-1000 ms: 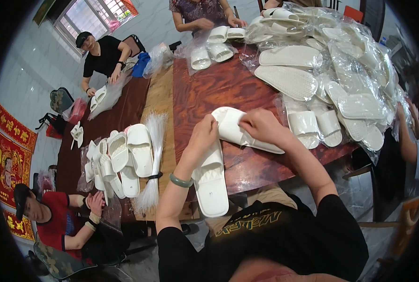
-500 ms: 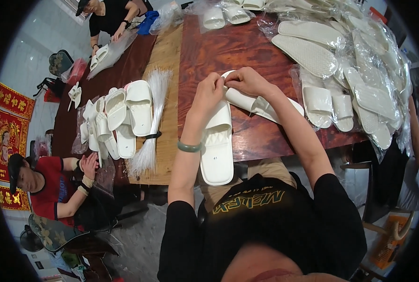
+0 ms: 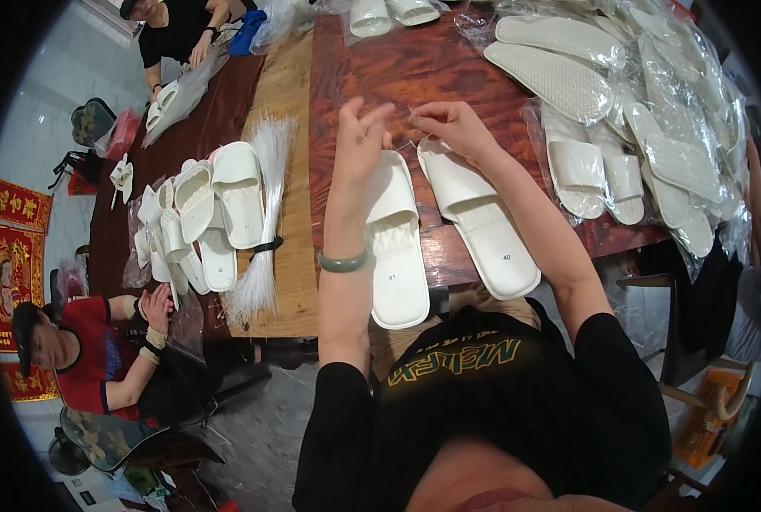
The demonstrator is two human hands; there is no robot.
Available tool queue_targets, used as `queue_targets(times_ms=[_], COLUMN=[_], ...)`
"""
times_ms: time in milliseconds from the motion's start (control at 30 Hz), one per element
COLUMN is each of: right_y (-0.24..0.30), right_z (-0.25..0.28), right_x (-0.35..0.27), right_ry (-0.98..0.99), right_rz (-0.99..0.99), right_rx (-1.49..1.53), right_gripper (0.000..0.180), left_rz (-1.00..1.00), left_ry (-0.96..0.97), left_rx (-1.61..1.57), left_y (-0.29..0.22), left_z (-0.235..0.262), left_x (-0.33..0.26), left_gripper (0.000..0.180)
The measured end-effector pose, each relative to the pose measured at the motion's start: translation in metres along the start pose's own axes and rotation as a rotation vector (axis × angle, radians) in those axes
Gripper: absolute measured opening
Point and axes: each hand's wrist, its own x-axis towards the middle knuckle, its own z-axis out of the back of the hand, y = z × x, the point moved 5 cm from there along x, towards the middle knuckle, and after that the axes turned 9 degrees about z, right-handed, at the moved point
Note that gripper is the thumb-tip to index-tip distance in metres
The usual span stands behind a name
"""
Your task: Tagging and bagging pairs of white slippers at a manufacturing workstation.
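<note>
Far left, a seated person in a red top (image 3: 86, 363) has both hands raised near a pile of white slippers (image 3: 194, 224) at the table edge. Just right of the pile lies a bundle of thin clear plastic strands (image 3: 265, 218), cinched by a dark band, on the pale wooden strip of the table (image 3: 291, 77). Left hand (image 3: 359, 136): raised above the table, fingers curled inward with thumb and forefinger tips pinched on a fine clear strand (image 3: 406, 111), barely visible; wrist carries a green bangle (image 3: 343, 262). Under that forearm, 1 white slipper (image 3: 395, 243) lies flat on the dark red tabletop, heel overhanging the near edge. Right hand (image 3: 449, 128): fingers bent, tips pressed together on the same strand, close to the left hand. Beside it, a 2nd white slipper (image 3: 478, 218) lies sole-down, angled, toe touching the right hand. Far right, bagged white slippers (image 3: 653, 136) are heaped in clear plastic. Top left, another person in black (image 3: 171, 34) handles slippers.
</note>
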Motion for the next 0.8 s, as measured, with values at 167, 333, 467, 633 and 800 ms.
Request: queue_targets(times_ms=[167, 333, 467, 633, 800], right_y=[0.009, 0.024, 0.028, 0.029, 0.034], right_z=[0.004, 0.001, -0.006, -0.007, -0.011], right_x=[-0.008, -0.01, -0.015, -0.016, -0.018], right_ry=[-0.072, -0.042, 0.022, 0.029, 0.06], right_rz=[-0.029, 0.119, 0.156, 0.118, 0.176], right_rx=[0.035, -0.031, -0.053, -0.161, -0.254], right_gripper=[0.022, 0.019, 0.02, 0.015, 0.017], left_rz=[0.147, 0.181, 0.243, 0.269, 0.261], left_ry=[0.171, 0.121, 0.118, 0.16, 0.193], left_rx=[-0.064, -0.048, -0.155, -0.167, -0.137], left_y=[0.002, 0.007, 0.016, 0.018, 0.018], left_z=[-0.004, -0.002, 0.007, 0.003, 0.001], left_x=[-0.009, -0.009, -0.004, -0.005, -0.007], left_gripper=[0.025, 0.016, 0.018, 0.018, 0.017])
